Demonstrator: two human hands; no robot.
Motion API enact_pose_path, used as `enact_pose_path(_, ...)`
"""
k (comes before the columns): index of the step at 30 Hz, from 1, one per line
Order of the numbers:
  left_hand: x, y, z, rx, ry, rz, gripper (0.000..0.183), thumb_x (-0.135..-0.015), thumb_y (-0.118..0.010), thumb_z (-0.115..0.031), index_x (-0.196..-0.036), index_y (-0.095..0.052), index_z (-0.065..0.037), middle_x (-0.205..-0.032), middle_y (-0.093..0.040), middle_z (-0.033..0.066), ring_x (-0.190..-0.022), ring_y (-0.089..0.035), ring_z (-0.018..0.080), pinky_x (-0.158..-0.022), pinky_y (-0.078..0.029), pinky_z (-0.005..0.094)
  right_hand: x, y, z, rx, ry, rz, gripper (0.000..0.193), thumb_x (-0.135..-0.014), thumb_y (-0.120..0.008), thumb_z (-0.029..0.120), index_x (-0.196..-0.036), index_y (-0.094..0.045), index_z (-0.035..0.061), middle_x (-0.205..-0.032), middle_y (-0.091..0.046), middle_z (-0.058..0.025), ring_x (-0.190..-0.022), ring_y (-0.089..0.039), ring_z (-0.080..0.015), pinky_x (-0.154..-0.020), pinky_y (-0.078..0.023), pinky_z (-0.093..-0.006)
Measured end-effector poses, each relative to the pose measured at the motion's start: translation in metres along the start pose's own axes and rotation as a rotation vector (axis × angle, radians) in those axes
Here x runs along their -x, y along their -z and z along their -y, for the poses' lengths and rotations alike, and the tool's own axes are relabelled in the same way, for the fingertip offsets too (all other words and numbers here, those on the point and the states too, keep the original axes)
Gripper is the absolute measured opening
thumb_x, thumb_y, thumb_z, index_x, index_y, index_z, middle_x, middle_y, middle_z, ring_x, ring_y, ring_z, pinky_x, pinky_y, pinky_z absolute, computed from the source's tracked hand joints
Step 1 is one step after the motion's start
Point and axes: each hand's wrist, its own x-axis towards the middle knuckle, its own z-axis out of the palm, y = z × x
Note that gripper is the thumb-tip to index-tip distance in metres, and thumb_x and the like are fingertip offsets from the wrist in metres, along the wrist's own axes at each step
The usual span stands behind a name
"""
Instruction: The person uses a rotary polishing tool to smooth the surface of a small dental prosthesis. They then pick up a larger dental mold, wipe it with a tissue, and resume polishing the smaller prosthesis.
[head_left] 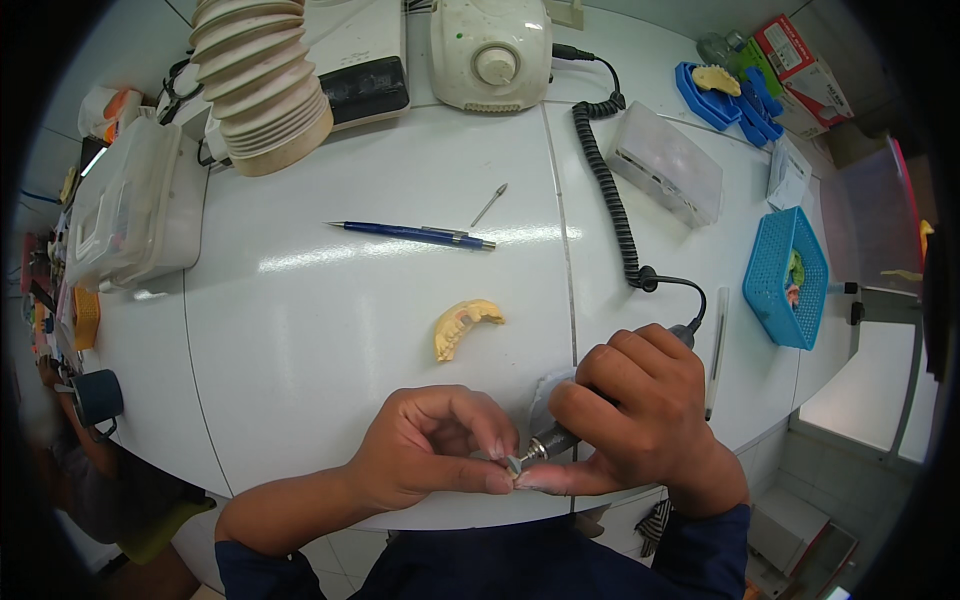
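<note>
My right hand grips a rotary handpiece, its tip pointing left toward my left hand. A black coiled cord runs from it to a cream control box at the back of the table. My left hand pinches a small pale piece between thumb and fingertips, right at the handpiece tip. The piece is mostly hidden by my fingers. A yellow dental cast lies on the white table just beyond my left hand.
A blue pencil and a small metal bur lie mid-table. A ribbed suction hose stands back left beside clear plastic boxes. A blue basket, a clear case and blue trays sit right.
</note>
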Motion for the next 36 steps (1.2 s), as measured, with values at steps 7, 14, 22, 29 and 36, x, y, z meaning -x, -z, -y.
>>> enact_pose_path(7, 0.0006, -0.0003, -0.0006, -0.005, 0.009, -0.009, 0.024, -0.079, -0.075, 0.013, -0.092, -0.063, -0.004, -0.101, -0.065, 0.0103, -0.096, -0.064, 0.0157, -0.088, -0.054, 0.0303, -0.0003, 0.0008, 0.0, 0.0, 0.001, 0.002, 0.049, -0.077, -0.073, 0.06, -0.072, -0.056, 0.0138, -0.068, -0.04, -0.0009, -0.059, -0.045, -0.0172, -0.056, -0.031, -0.0316)
enact_pose_path(14, 0.0007, -0.0014, -0.0017, -0.001, 0.017, -0.013, 0.025, -0.079, -0.075, 0.013, -0.092, -0.063, -0.004, -0.101, -0.065, 0.0102, -0.096, -0.064, 0.0157, -0.087, -0.054, 0.0304, 0.0001, 0.0002, -0.0001, 0.001, -0.005, -0.002, 0.049, -0.077, -0.073, 0.06, -0.072, -0.056, 0.0138, -0.068, -0.04, -0.0009, -0.059, -0.045, -0.0171, -0.055, -0.03, -0.0316)
enact_pose_path(22, 0.0004, -0.0013, -0.0013, -0.013, 0.007, -0.008, 0.025, -0.079, -0.076, 0.013, -0.091, -0.063, -0.005, -0.1, -0.065, 0.0097, -0.096, -0.064, 0.0154, -0.088, -0.053, 0.0304, -0.0015, -0.0035, -0.0008, 0.013, 0.016, -0.06, 0.059, -0.07, -0.073, 0.068, -0.067, -0.054, 0.0126, -0.063, -0.043, -0.0004, -0.053, -0.044, -0.0171, -0.052, -0.03, -0.0323)
enact_pose_path(29, 0.0011, -0.0008, -0.001, -0.01, 0.008, -0.009, 0.025, -0.079, -0.075, 0.012, -0.092, -0.063, -0.005, -0.1, -0.065, 0.0099, -0.096, -0.065, 0.0154, -0.088, -0.053, 0.0303, 0.0001, 0.0001, 0.0005, -0.004, -0.008, -0.004, 0.048, -0.078, -0.072, 0.06, -0.072, -0.056, 0.0147, -0.068, -0.041, -0.0008, -0.059, -0.046, -0.0173, -0.056, -0.031, -0.0317)
enact_pose_path(36, 0.0011, 0.0003, -0.0001, -0.013, 0.003, 0.001, 0.024, -0.08, -0.075, 0.012, -0.092, -0.063, -0.004, -0.101, -0.065, 0.0105, -0.096, -0.065, 0.0156, -0.088, -0.054, 0.03, 0.0004, 0.0, 0.0006, -0.005, -0.009, -0.007, 0.047, -0.077, -0.073, 0.06, -0.072, -0.056, 0.0155, -0.068, -0.04, -0.0007, -0.059, -0.046, -0.0171, -0.056, -0.031, -0.0315)
